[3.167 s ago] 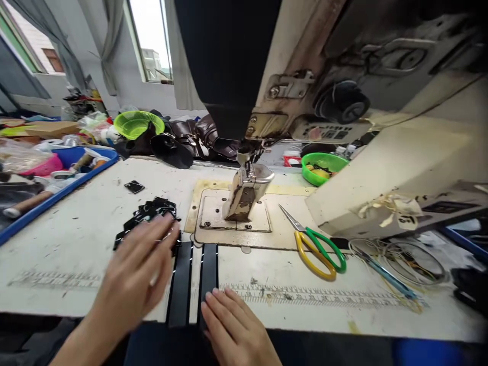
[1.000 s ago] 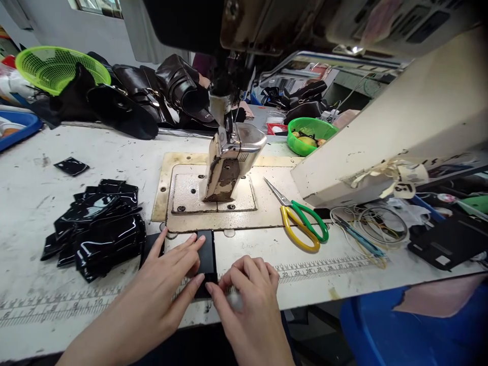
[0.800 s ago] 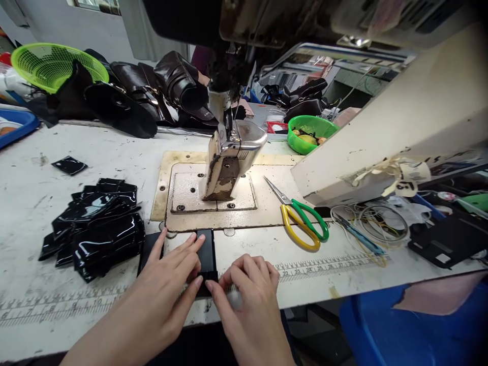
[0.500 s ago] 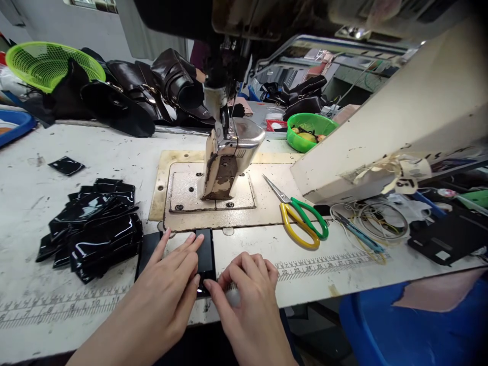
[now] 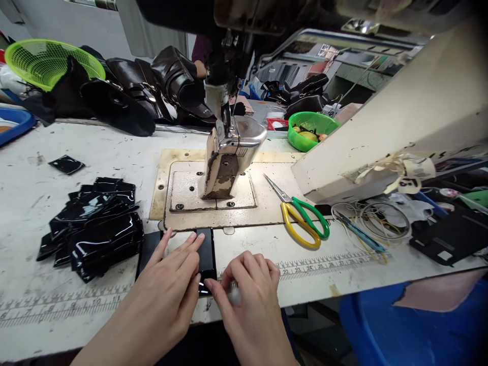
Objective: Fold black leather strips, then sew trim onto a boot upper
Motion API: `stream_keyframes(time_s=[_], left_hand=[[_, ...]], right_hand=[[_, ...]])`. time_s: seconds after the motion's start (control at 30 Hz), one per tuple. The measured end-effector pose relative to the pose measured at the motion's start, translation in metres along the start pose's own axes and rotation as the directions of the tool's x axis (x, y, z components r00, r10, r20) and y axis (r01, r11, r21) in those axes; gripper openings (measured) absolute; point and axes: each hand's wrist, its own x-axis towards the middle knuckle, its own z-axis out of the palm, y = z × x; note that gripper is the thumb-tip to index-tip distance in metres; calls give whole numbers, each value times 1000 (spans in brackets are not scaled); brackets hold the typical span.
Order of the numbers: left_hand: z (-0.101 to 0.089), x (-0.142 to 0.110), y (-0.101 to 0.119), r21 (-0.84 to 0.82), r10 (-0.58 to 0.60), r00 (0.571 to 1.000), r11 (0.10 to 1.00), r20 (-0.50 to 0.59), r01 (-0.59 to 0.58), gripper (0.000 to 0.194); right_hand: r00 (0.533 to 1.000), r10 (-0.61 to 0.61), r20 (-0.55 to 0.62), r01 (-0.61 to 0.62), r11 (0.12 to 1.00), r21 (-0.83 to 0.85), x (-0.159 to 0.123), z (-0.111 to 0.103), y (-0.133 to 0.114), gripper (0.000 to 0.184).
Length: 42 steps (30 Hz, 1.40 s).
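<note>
I am resting my left hand [image 5: 162, 284] palm down at the lower centre of the frame, its fingers spread fairly wide, with fingertips touching the right-hand black strip [image 5: 206, 249]. That strip is lying flat on the white table [image 5: 26, 203], just below the machine's base plate [image 5: 190, 219], and its glossy near end [image 5: 205, 287] is showing between my two thumbs. My right hand [image 5: 251, 300] is curling in from the right, its thumb tip touching that end and its forefinger bending close beside the thumb; I cannot tell whether they are pinching anything. Another black strip [image 5: 148, 249] is lying to the left, partly hidden under my left hand.

Left of my hands, a pile of shiny black pieces [image 5: 102, 223] is spreading over the table, and a single black piece [image 5: 66, 164] is lying apart above it. The sewing machine's metal post [image 5: 229, 157] is standing upright at the centre. Scissors [image 5: 301, 223] with yellow and green handles are lying right of it, slightly open, pointing to the upper left. Farther right, a blue tool [image 5: 362, 234] is resting among loose threads. A green bowl [image 5: 310, 131] is sitting at the upper right of centre, and dark leather footwear [image 5: 168, 84] is filling the upper left beside a yellow-green basket [image 5: 46, 63].
</note>
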Motion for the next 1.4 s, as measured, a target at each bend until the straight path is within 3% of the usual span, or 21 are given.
stream_keyframes(time_s=[0.1, 0.2, 0.27, 0.4, 0.47, 0.57, 0.67, 0.77, 0.87, 0.97, 1.03, 1.2, 1.3, 1.4], left_hand=[[2, 0, 0, -36, -27, 1000, 999, -6, 27, 10], [2, -1, 0, -54, -34, 999, 998, -19, 33, 13], [2, -1, -1, -58, -30, 999, 998, -23, 29, 11], [3, -2, -3, -92, -38, 999, 995, 9, 39, 12], [5, -3, -5, -142, -74, 997, 987, 25, 77, 16], [7, -4, -12, -212, -130, 991, 968, 18, 130, 38], [6, -2, -20, -240, -128, 992, 963, 2, 125, 33], [4, 1, -30, -165, -66, 998, 984, 11, 67, 40], [1, 3, -33, -1, 32, 999, 999, 27, -32, 55], [-2, -4, -24, 91, 89, 996, 992, 10, -90, 49], [-2, -15, -10, 146, 104, 994, 985, -41, -97, 40], [17, -59, 28, 201, 223, 958, 962, -178, -187, 43], [29, -77, 35, 117, 173, 972, 981, -157, -155, 53], [30, -80, 33, 36, 67, 978, 998, -196, -61, 42]], right_hand=[[987, -94, -127, 93, 996, -18, -5, 9, -2, 22], [937, -272, -220, 265, 962, -60, -10, 14, -1, 26], [894, -397, -208, 385, 918, -98, -14, 15, 3, 27], [831, -553, -61, 534, 824, -186, -21, 9, 13, 36], [824, -567, 3, 549, 797, -251, -25, 5, 15, 37], [820, -570, 50, 554, 770, -315, -26, 0, 13, 32], [822, -566, 57, 550, 765, -334, -25, 1, 7, 33], [846, -529, 69, 518, 784, -341, -26, 10, 0, 39], [878, -479, -1, 455, 835, -310, -27, 19, -8, 38], [882, -467, -54, 442, 864, -242, -27, 10, -6, 32], [860, -511, -9, 496, 840, -220, -28, -9, 4, 27], [800, -591, 100, 597, 772, -219, -38, -57, 46, 16], [787, -588, 186, 615, 767, -183, -42, -65, 62, 24], [774, -589, 231, 627, 764, -154, -41, -60, 65, 37]])
